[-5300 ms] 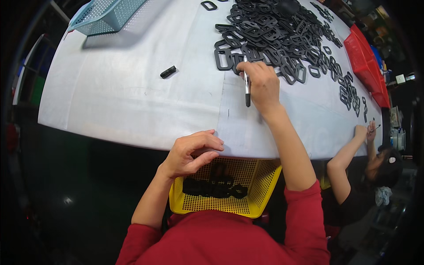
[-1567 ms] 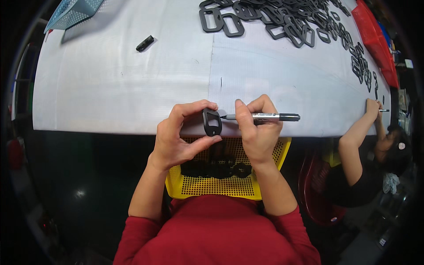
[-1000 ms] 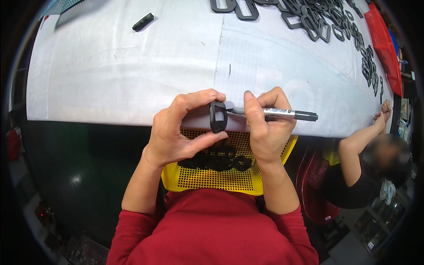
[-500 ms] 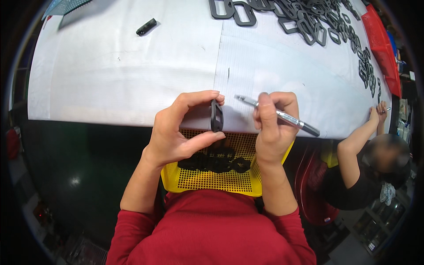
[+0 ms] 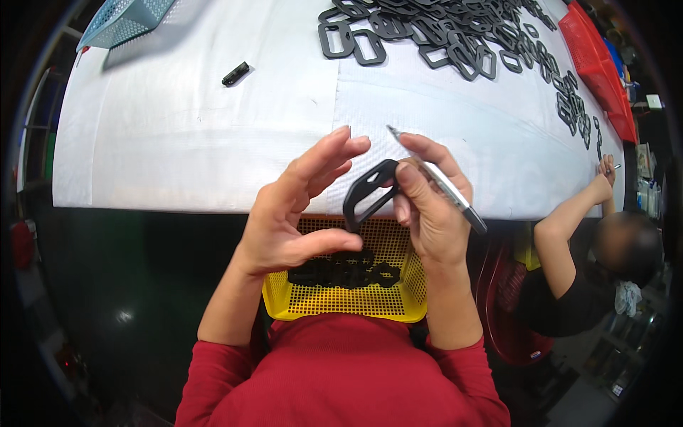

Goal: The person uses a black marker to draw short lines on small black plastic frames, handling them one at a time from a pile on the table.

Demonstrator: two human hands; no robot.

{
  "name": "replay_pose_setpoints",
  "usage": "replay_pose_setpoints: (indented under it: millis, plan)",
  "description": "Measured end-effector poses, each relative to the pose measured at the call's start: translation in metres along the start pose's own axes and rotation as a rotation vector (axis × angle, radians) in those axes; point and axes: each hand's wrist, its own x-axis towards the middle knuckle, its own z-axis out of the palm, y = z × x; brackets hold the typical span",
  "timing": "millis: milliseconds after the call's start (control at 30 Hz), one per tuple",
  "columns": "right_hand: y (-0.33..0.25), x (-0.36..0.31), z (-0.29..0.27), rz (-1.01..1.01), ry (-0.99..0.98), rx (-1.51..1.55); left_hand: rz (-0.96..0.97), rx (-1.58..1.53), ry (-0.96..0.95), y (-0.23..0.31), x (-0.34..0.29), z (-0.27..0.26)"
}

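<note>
A black plastic frame (image 5: 355, 193), roughly rectangular with an open middle, is tilted between my hands above the table edge. My right hand (image 5: 437, 228) pinches its upper right end between thumb and fingers. The same hand also holds a silver and black pen (image 5: 447, 188), its tip pointing up and left. My left hand (image 5: 281, 217) is spread open around the frame's left side, with the thumb close to its lower end; whether they touch I cannot tell. Below lies a yellow mesh basket (image 5: 341, 306) with several black pieces (image 5: 341, 272) in it.
On the white table (image 5: 199, 156), a heap of similar black frames (image 5: 455, 35) spreads across the far right. A small black object (image 5: 235, 74) lies far left, near a blue basket (image 5: 128, 25). A red basket (image 5: 594, 67) stands at the right edge, near another person (image 5: 562, 249).
The frame has passed from my left fingers to my right hand and turned to show its opening. My left fingers have spread apart. The pen has swung steeper. The view has shifted slightly.
</note>
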Motion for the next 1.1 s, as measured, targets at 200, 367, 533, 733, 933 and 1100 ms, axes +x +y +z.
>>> replay_pose_setpoints:
  millis: [200, 367, 533, 733, 933, 1100]
  plan:
    - [0.012, -0.002, 0.012, 0.165, 0.009, 0.072, 0.216, 0.246, 0.033, -0.014, -0.002, 0.004]
    - [0.021, -0.003, -0.005, -0.244, 0.215, -0.611, -0.002, 0.408, 0.068, -0.009, -0.011, -0.005]
    - [0.024, -0.004, 0.006, -0.148, 0.299, -0.501, -0.076, 0.376, 0.106, -0.025, -0.023, -0.009]
    - [0.036, -0.002, 0.01, -0.296, 0.301, -0.586, -0.052, 0.325, 0.083, -0.03, -0.025, -0.011]
    - [0.044, 0.002, 0.007, -0.315, 0.254, -0.596, -0.046, 0.331, -0.009, -0.031, -0.025, -0.017]
    - [0.046, 0.004, 0.006, -0.392, 0.241, -0.684, -0.064, 0.328, 0.011, -0.03, -0.025, -0.016]
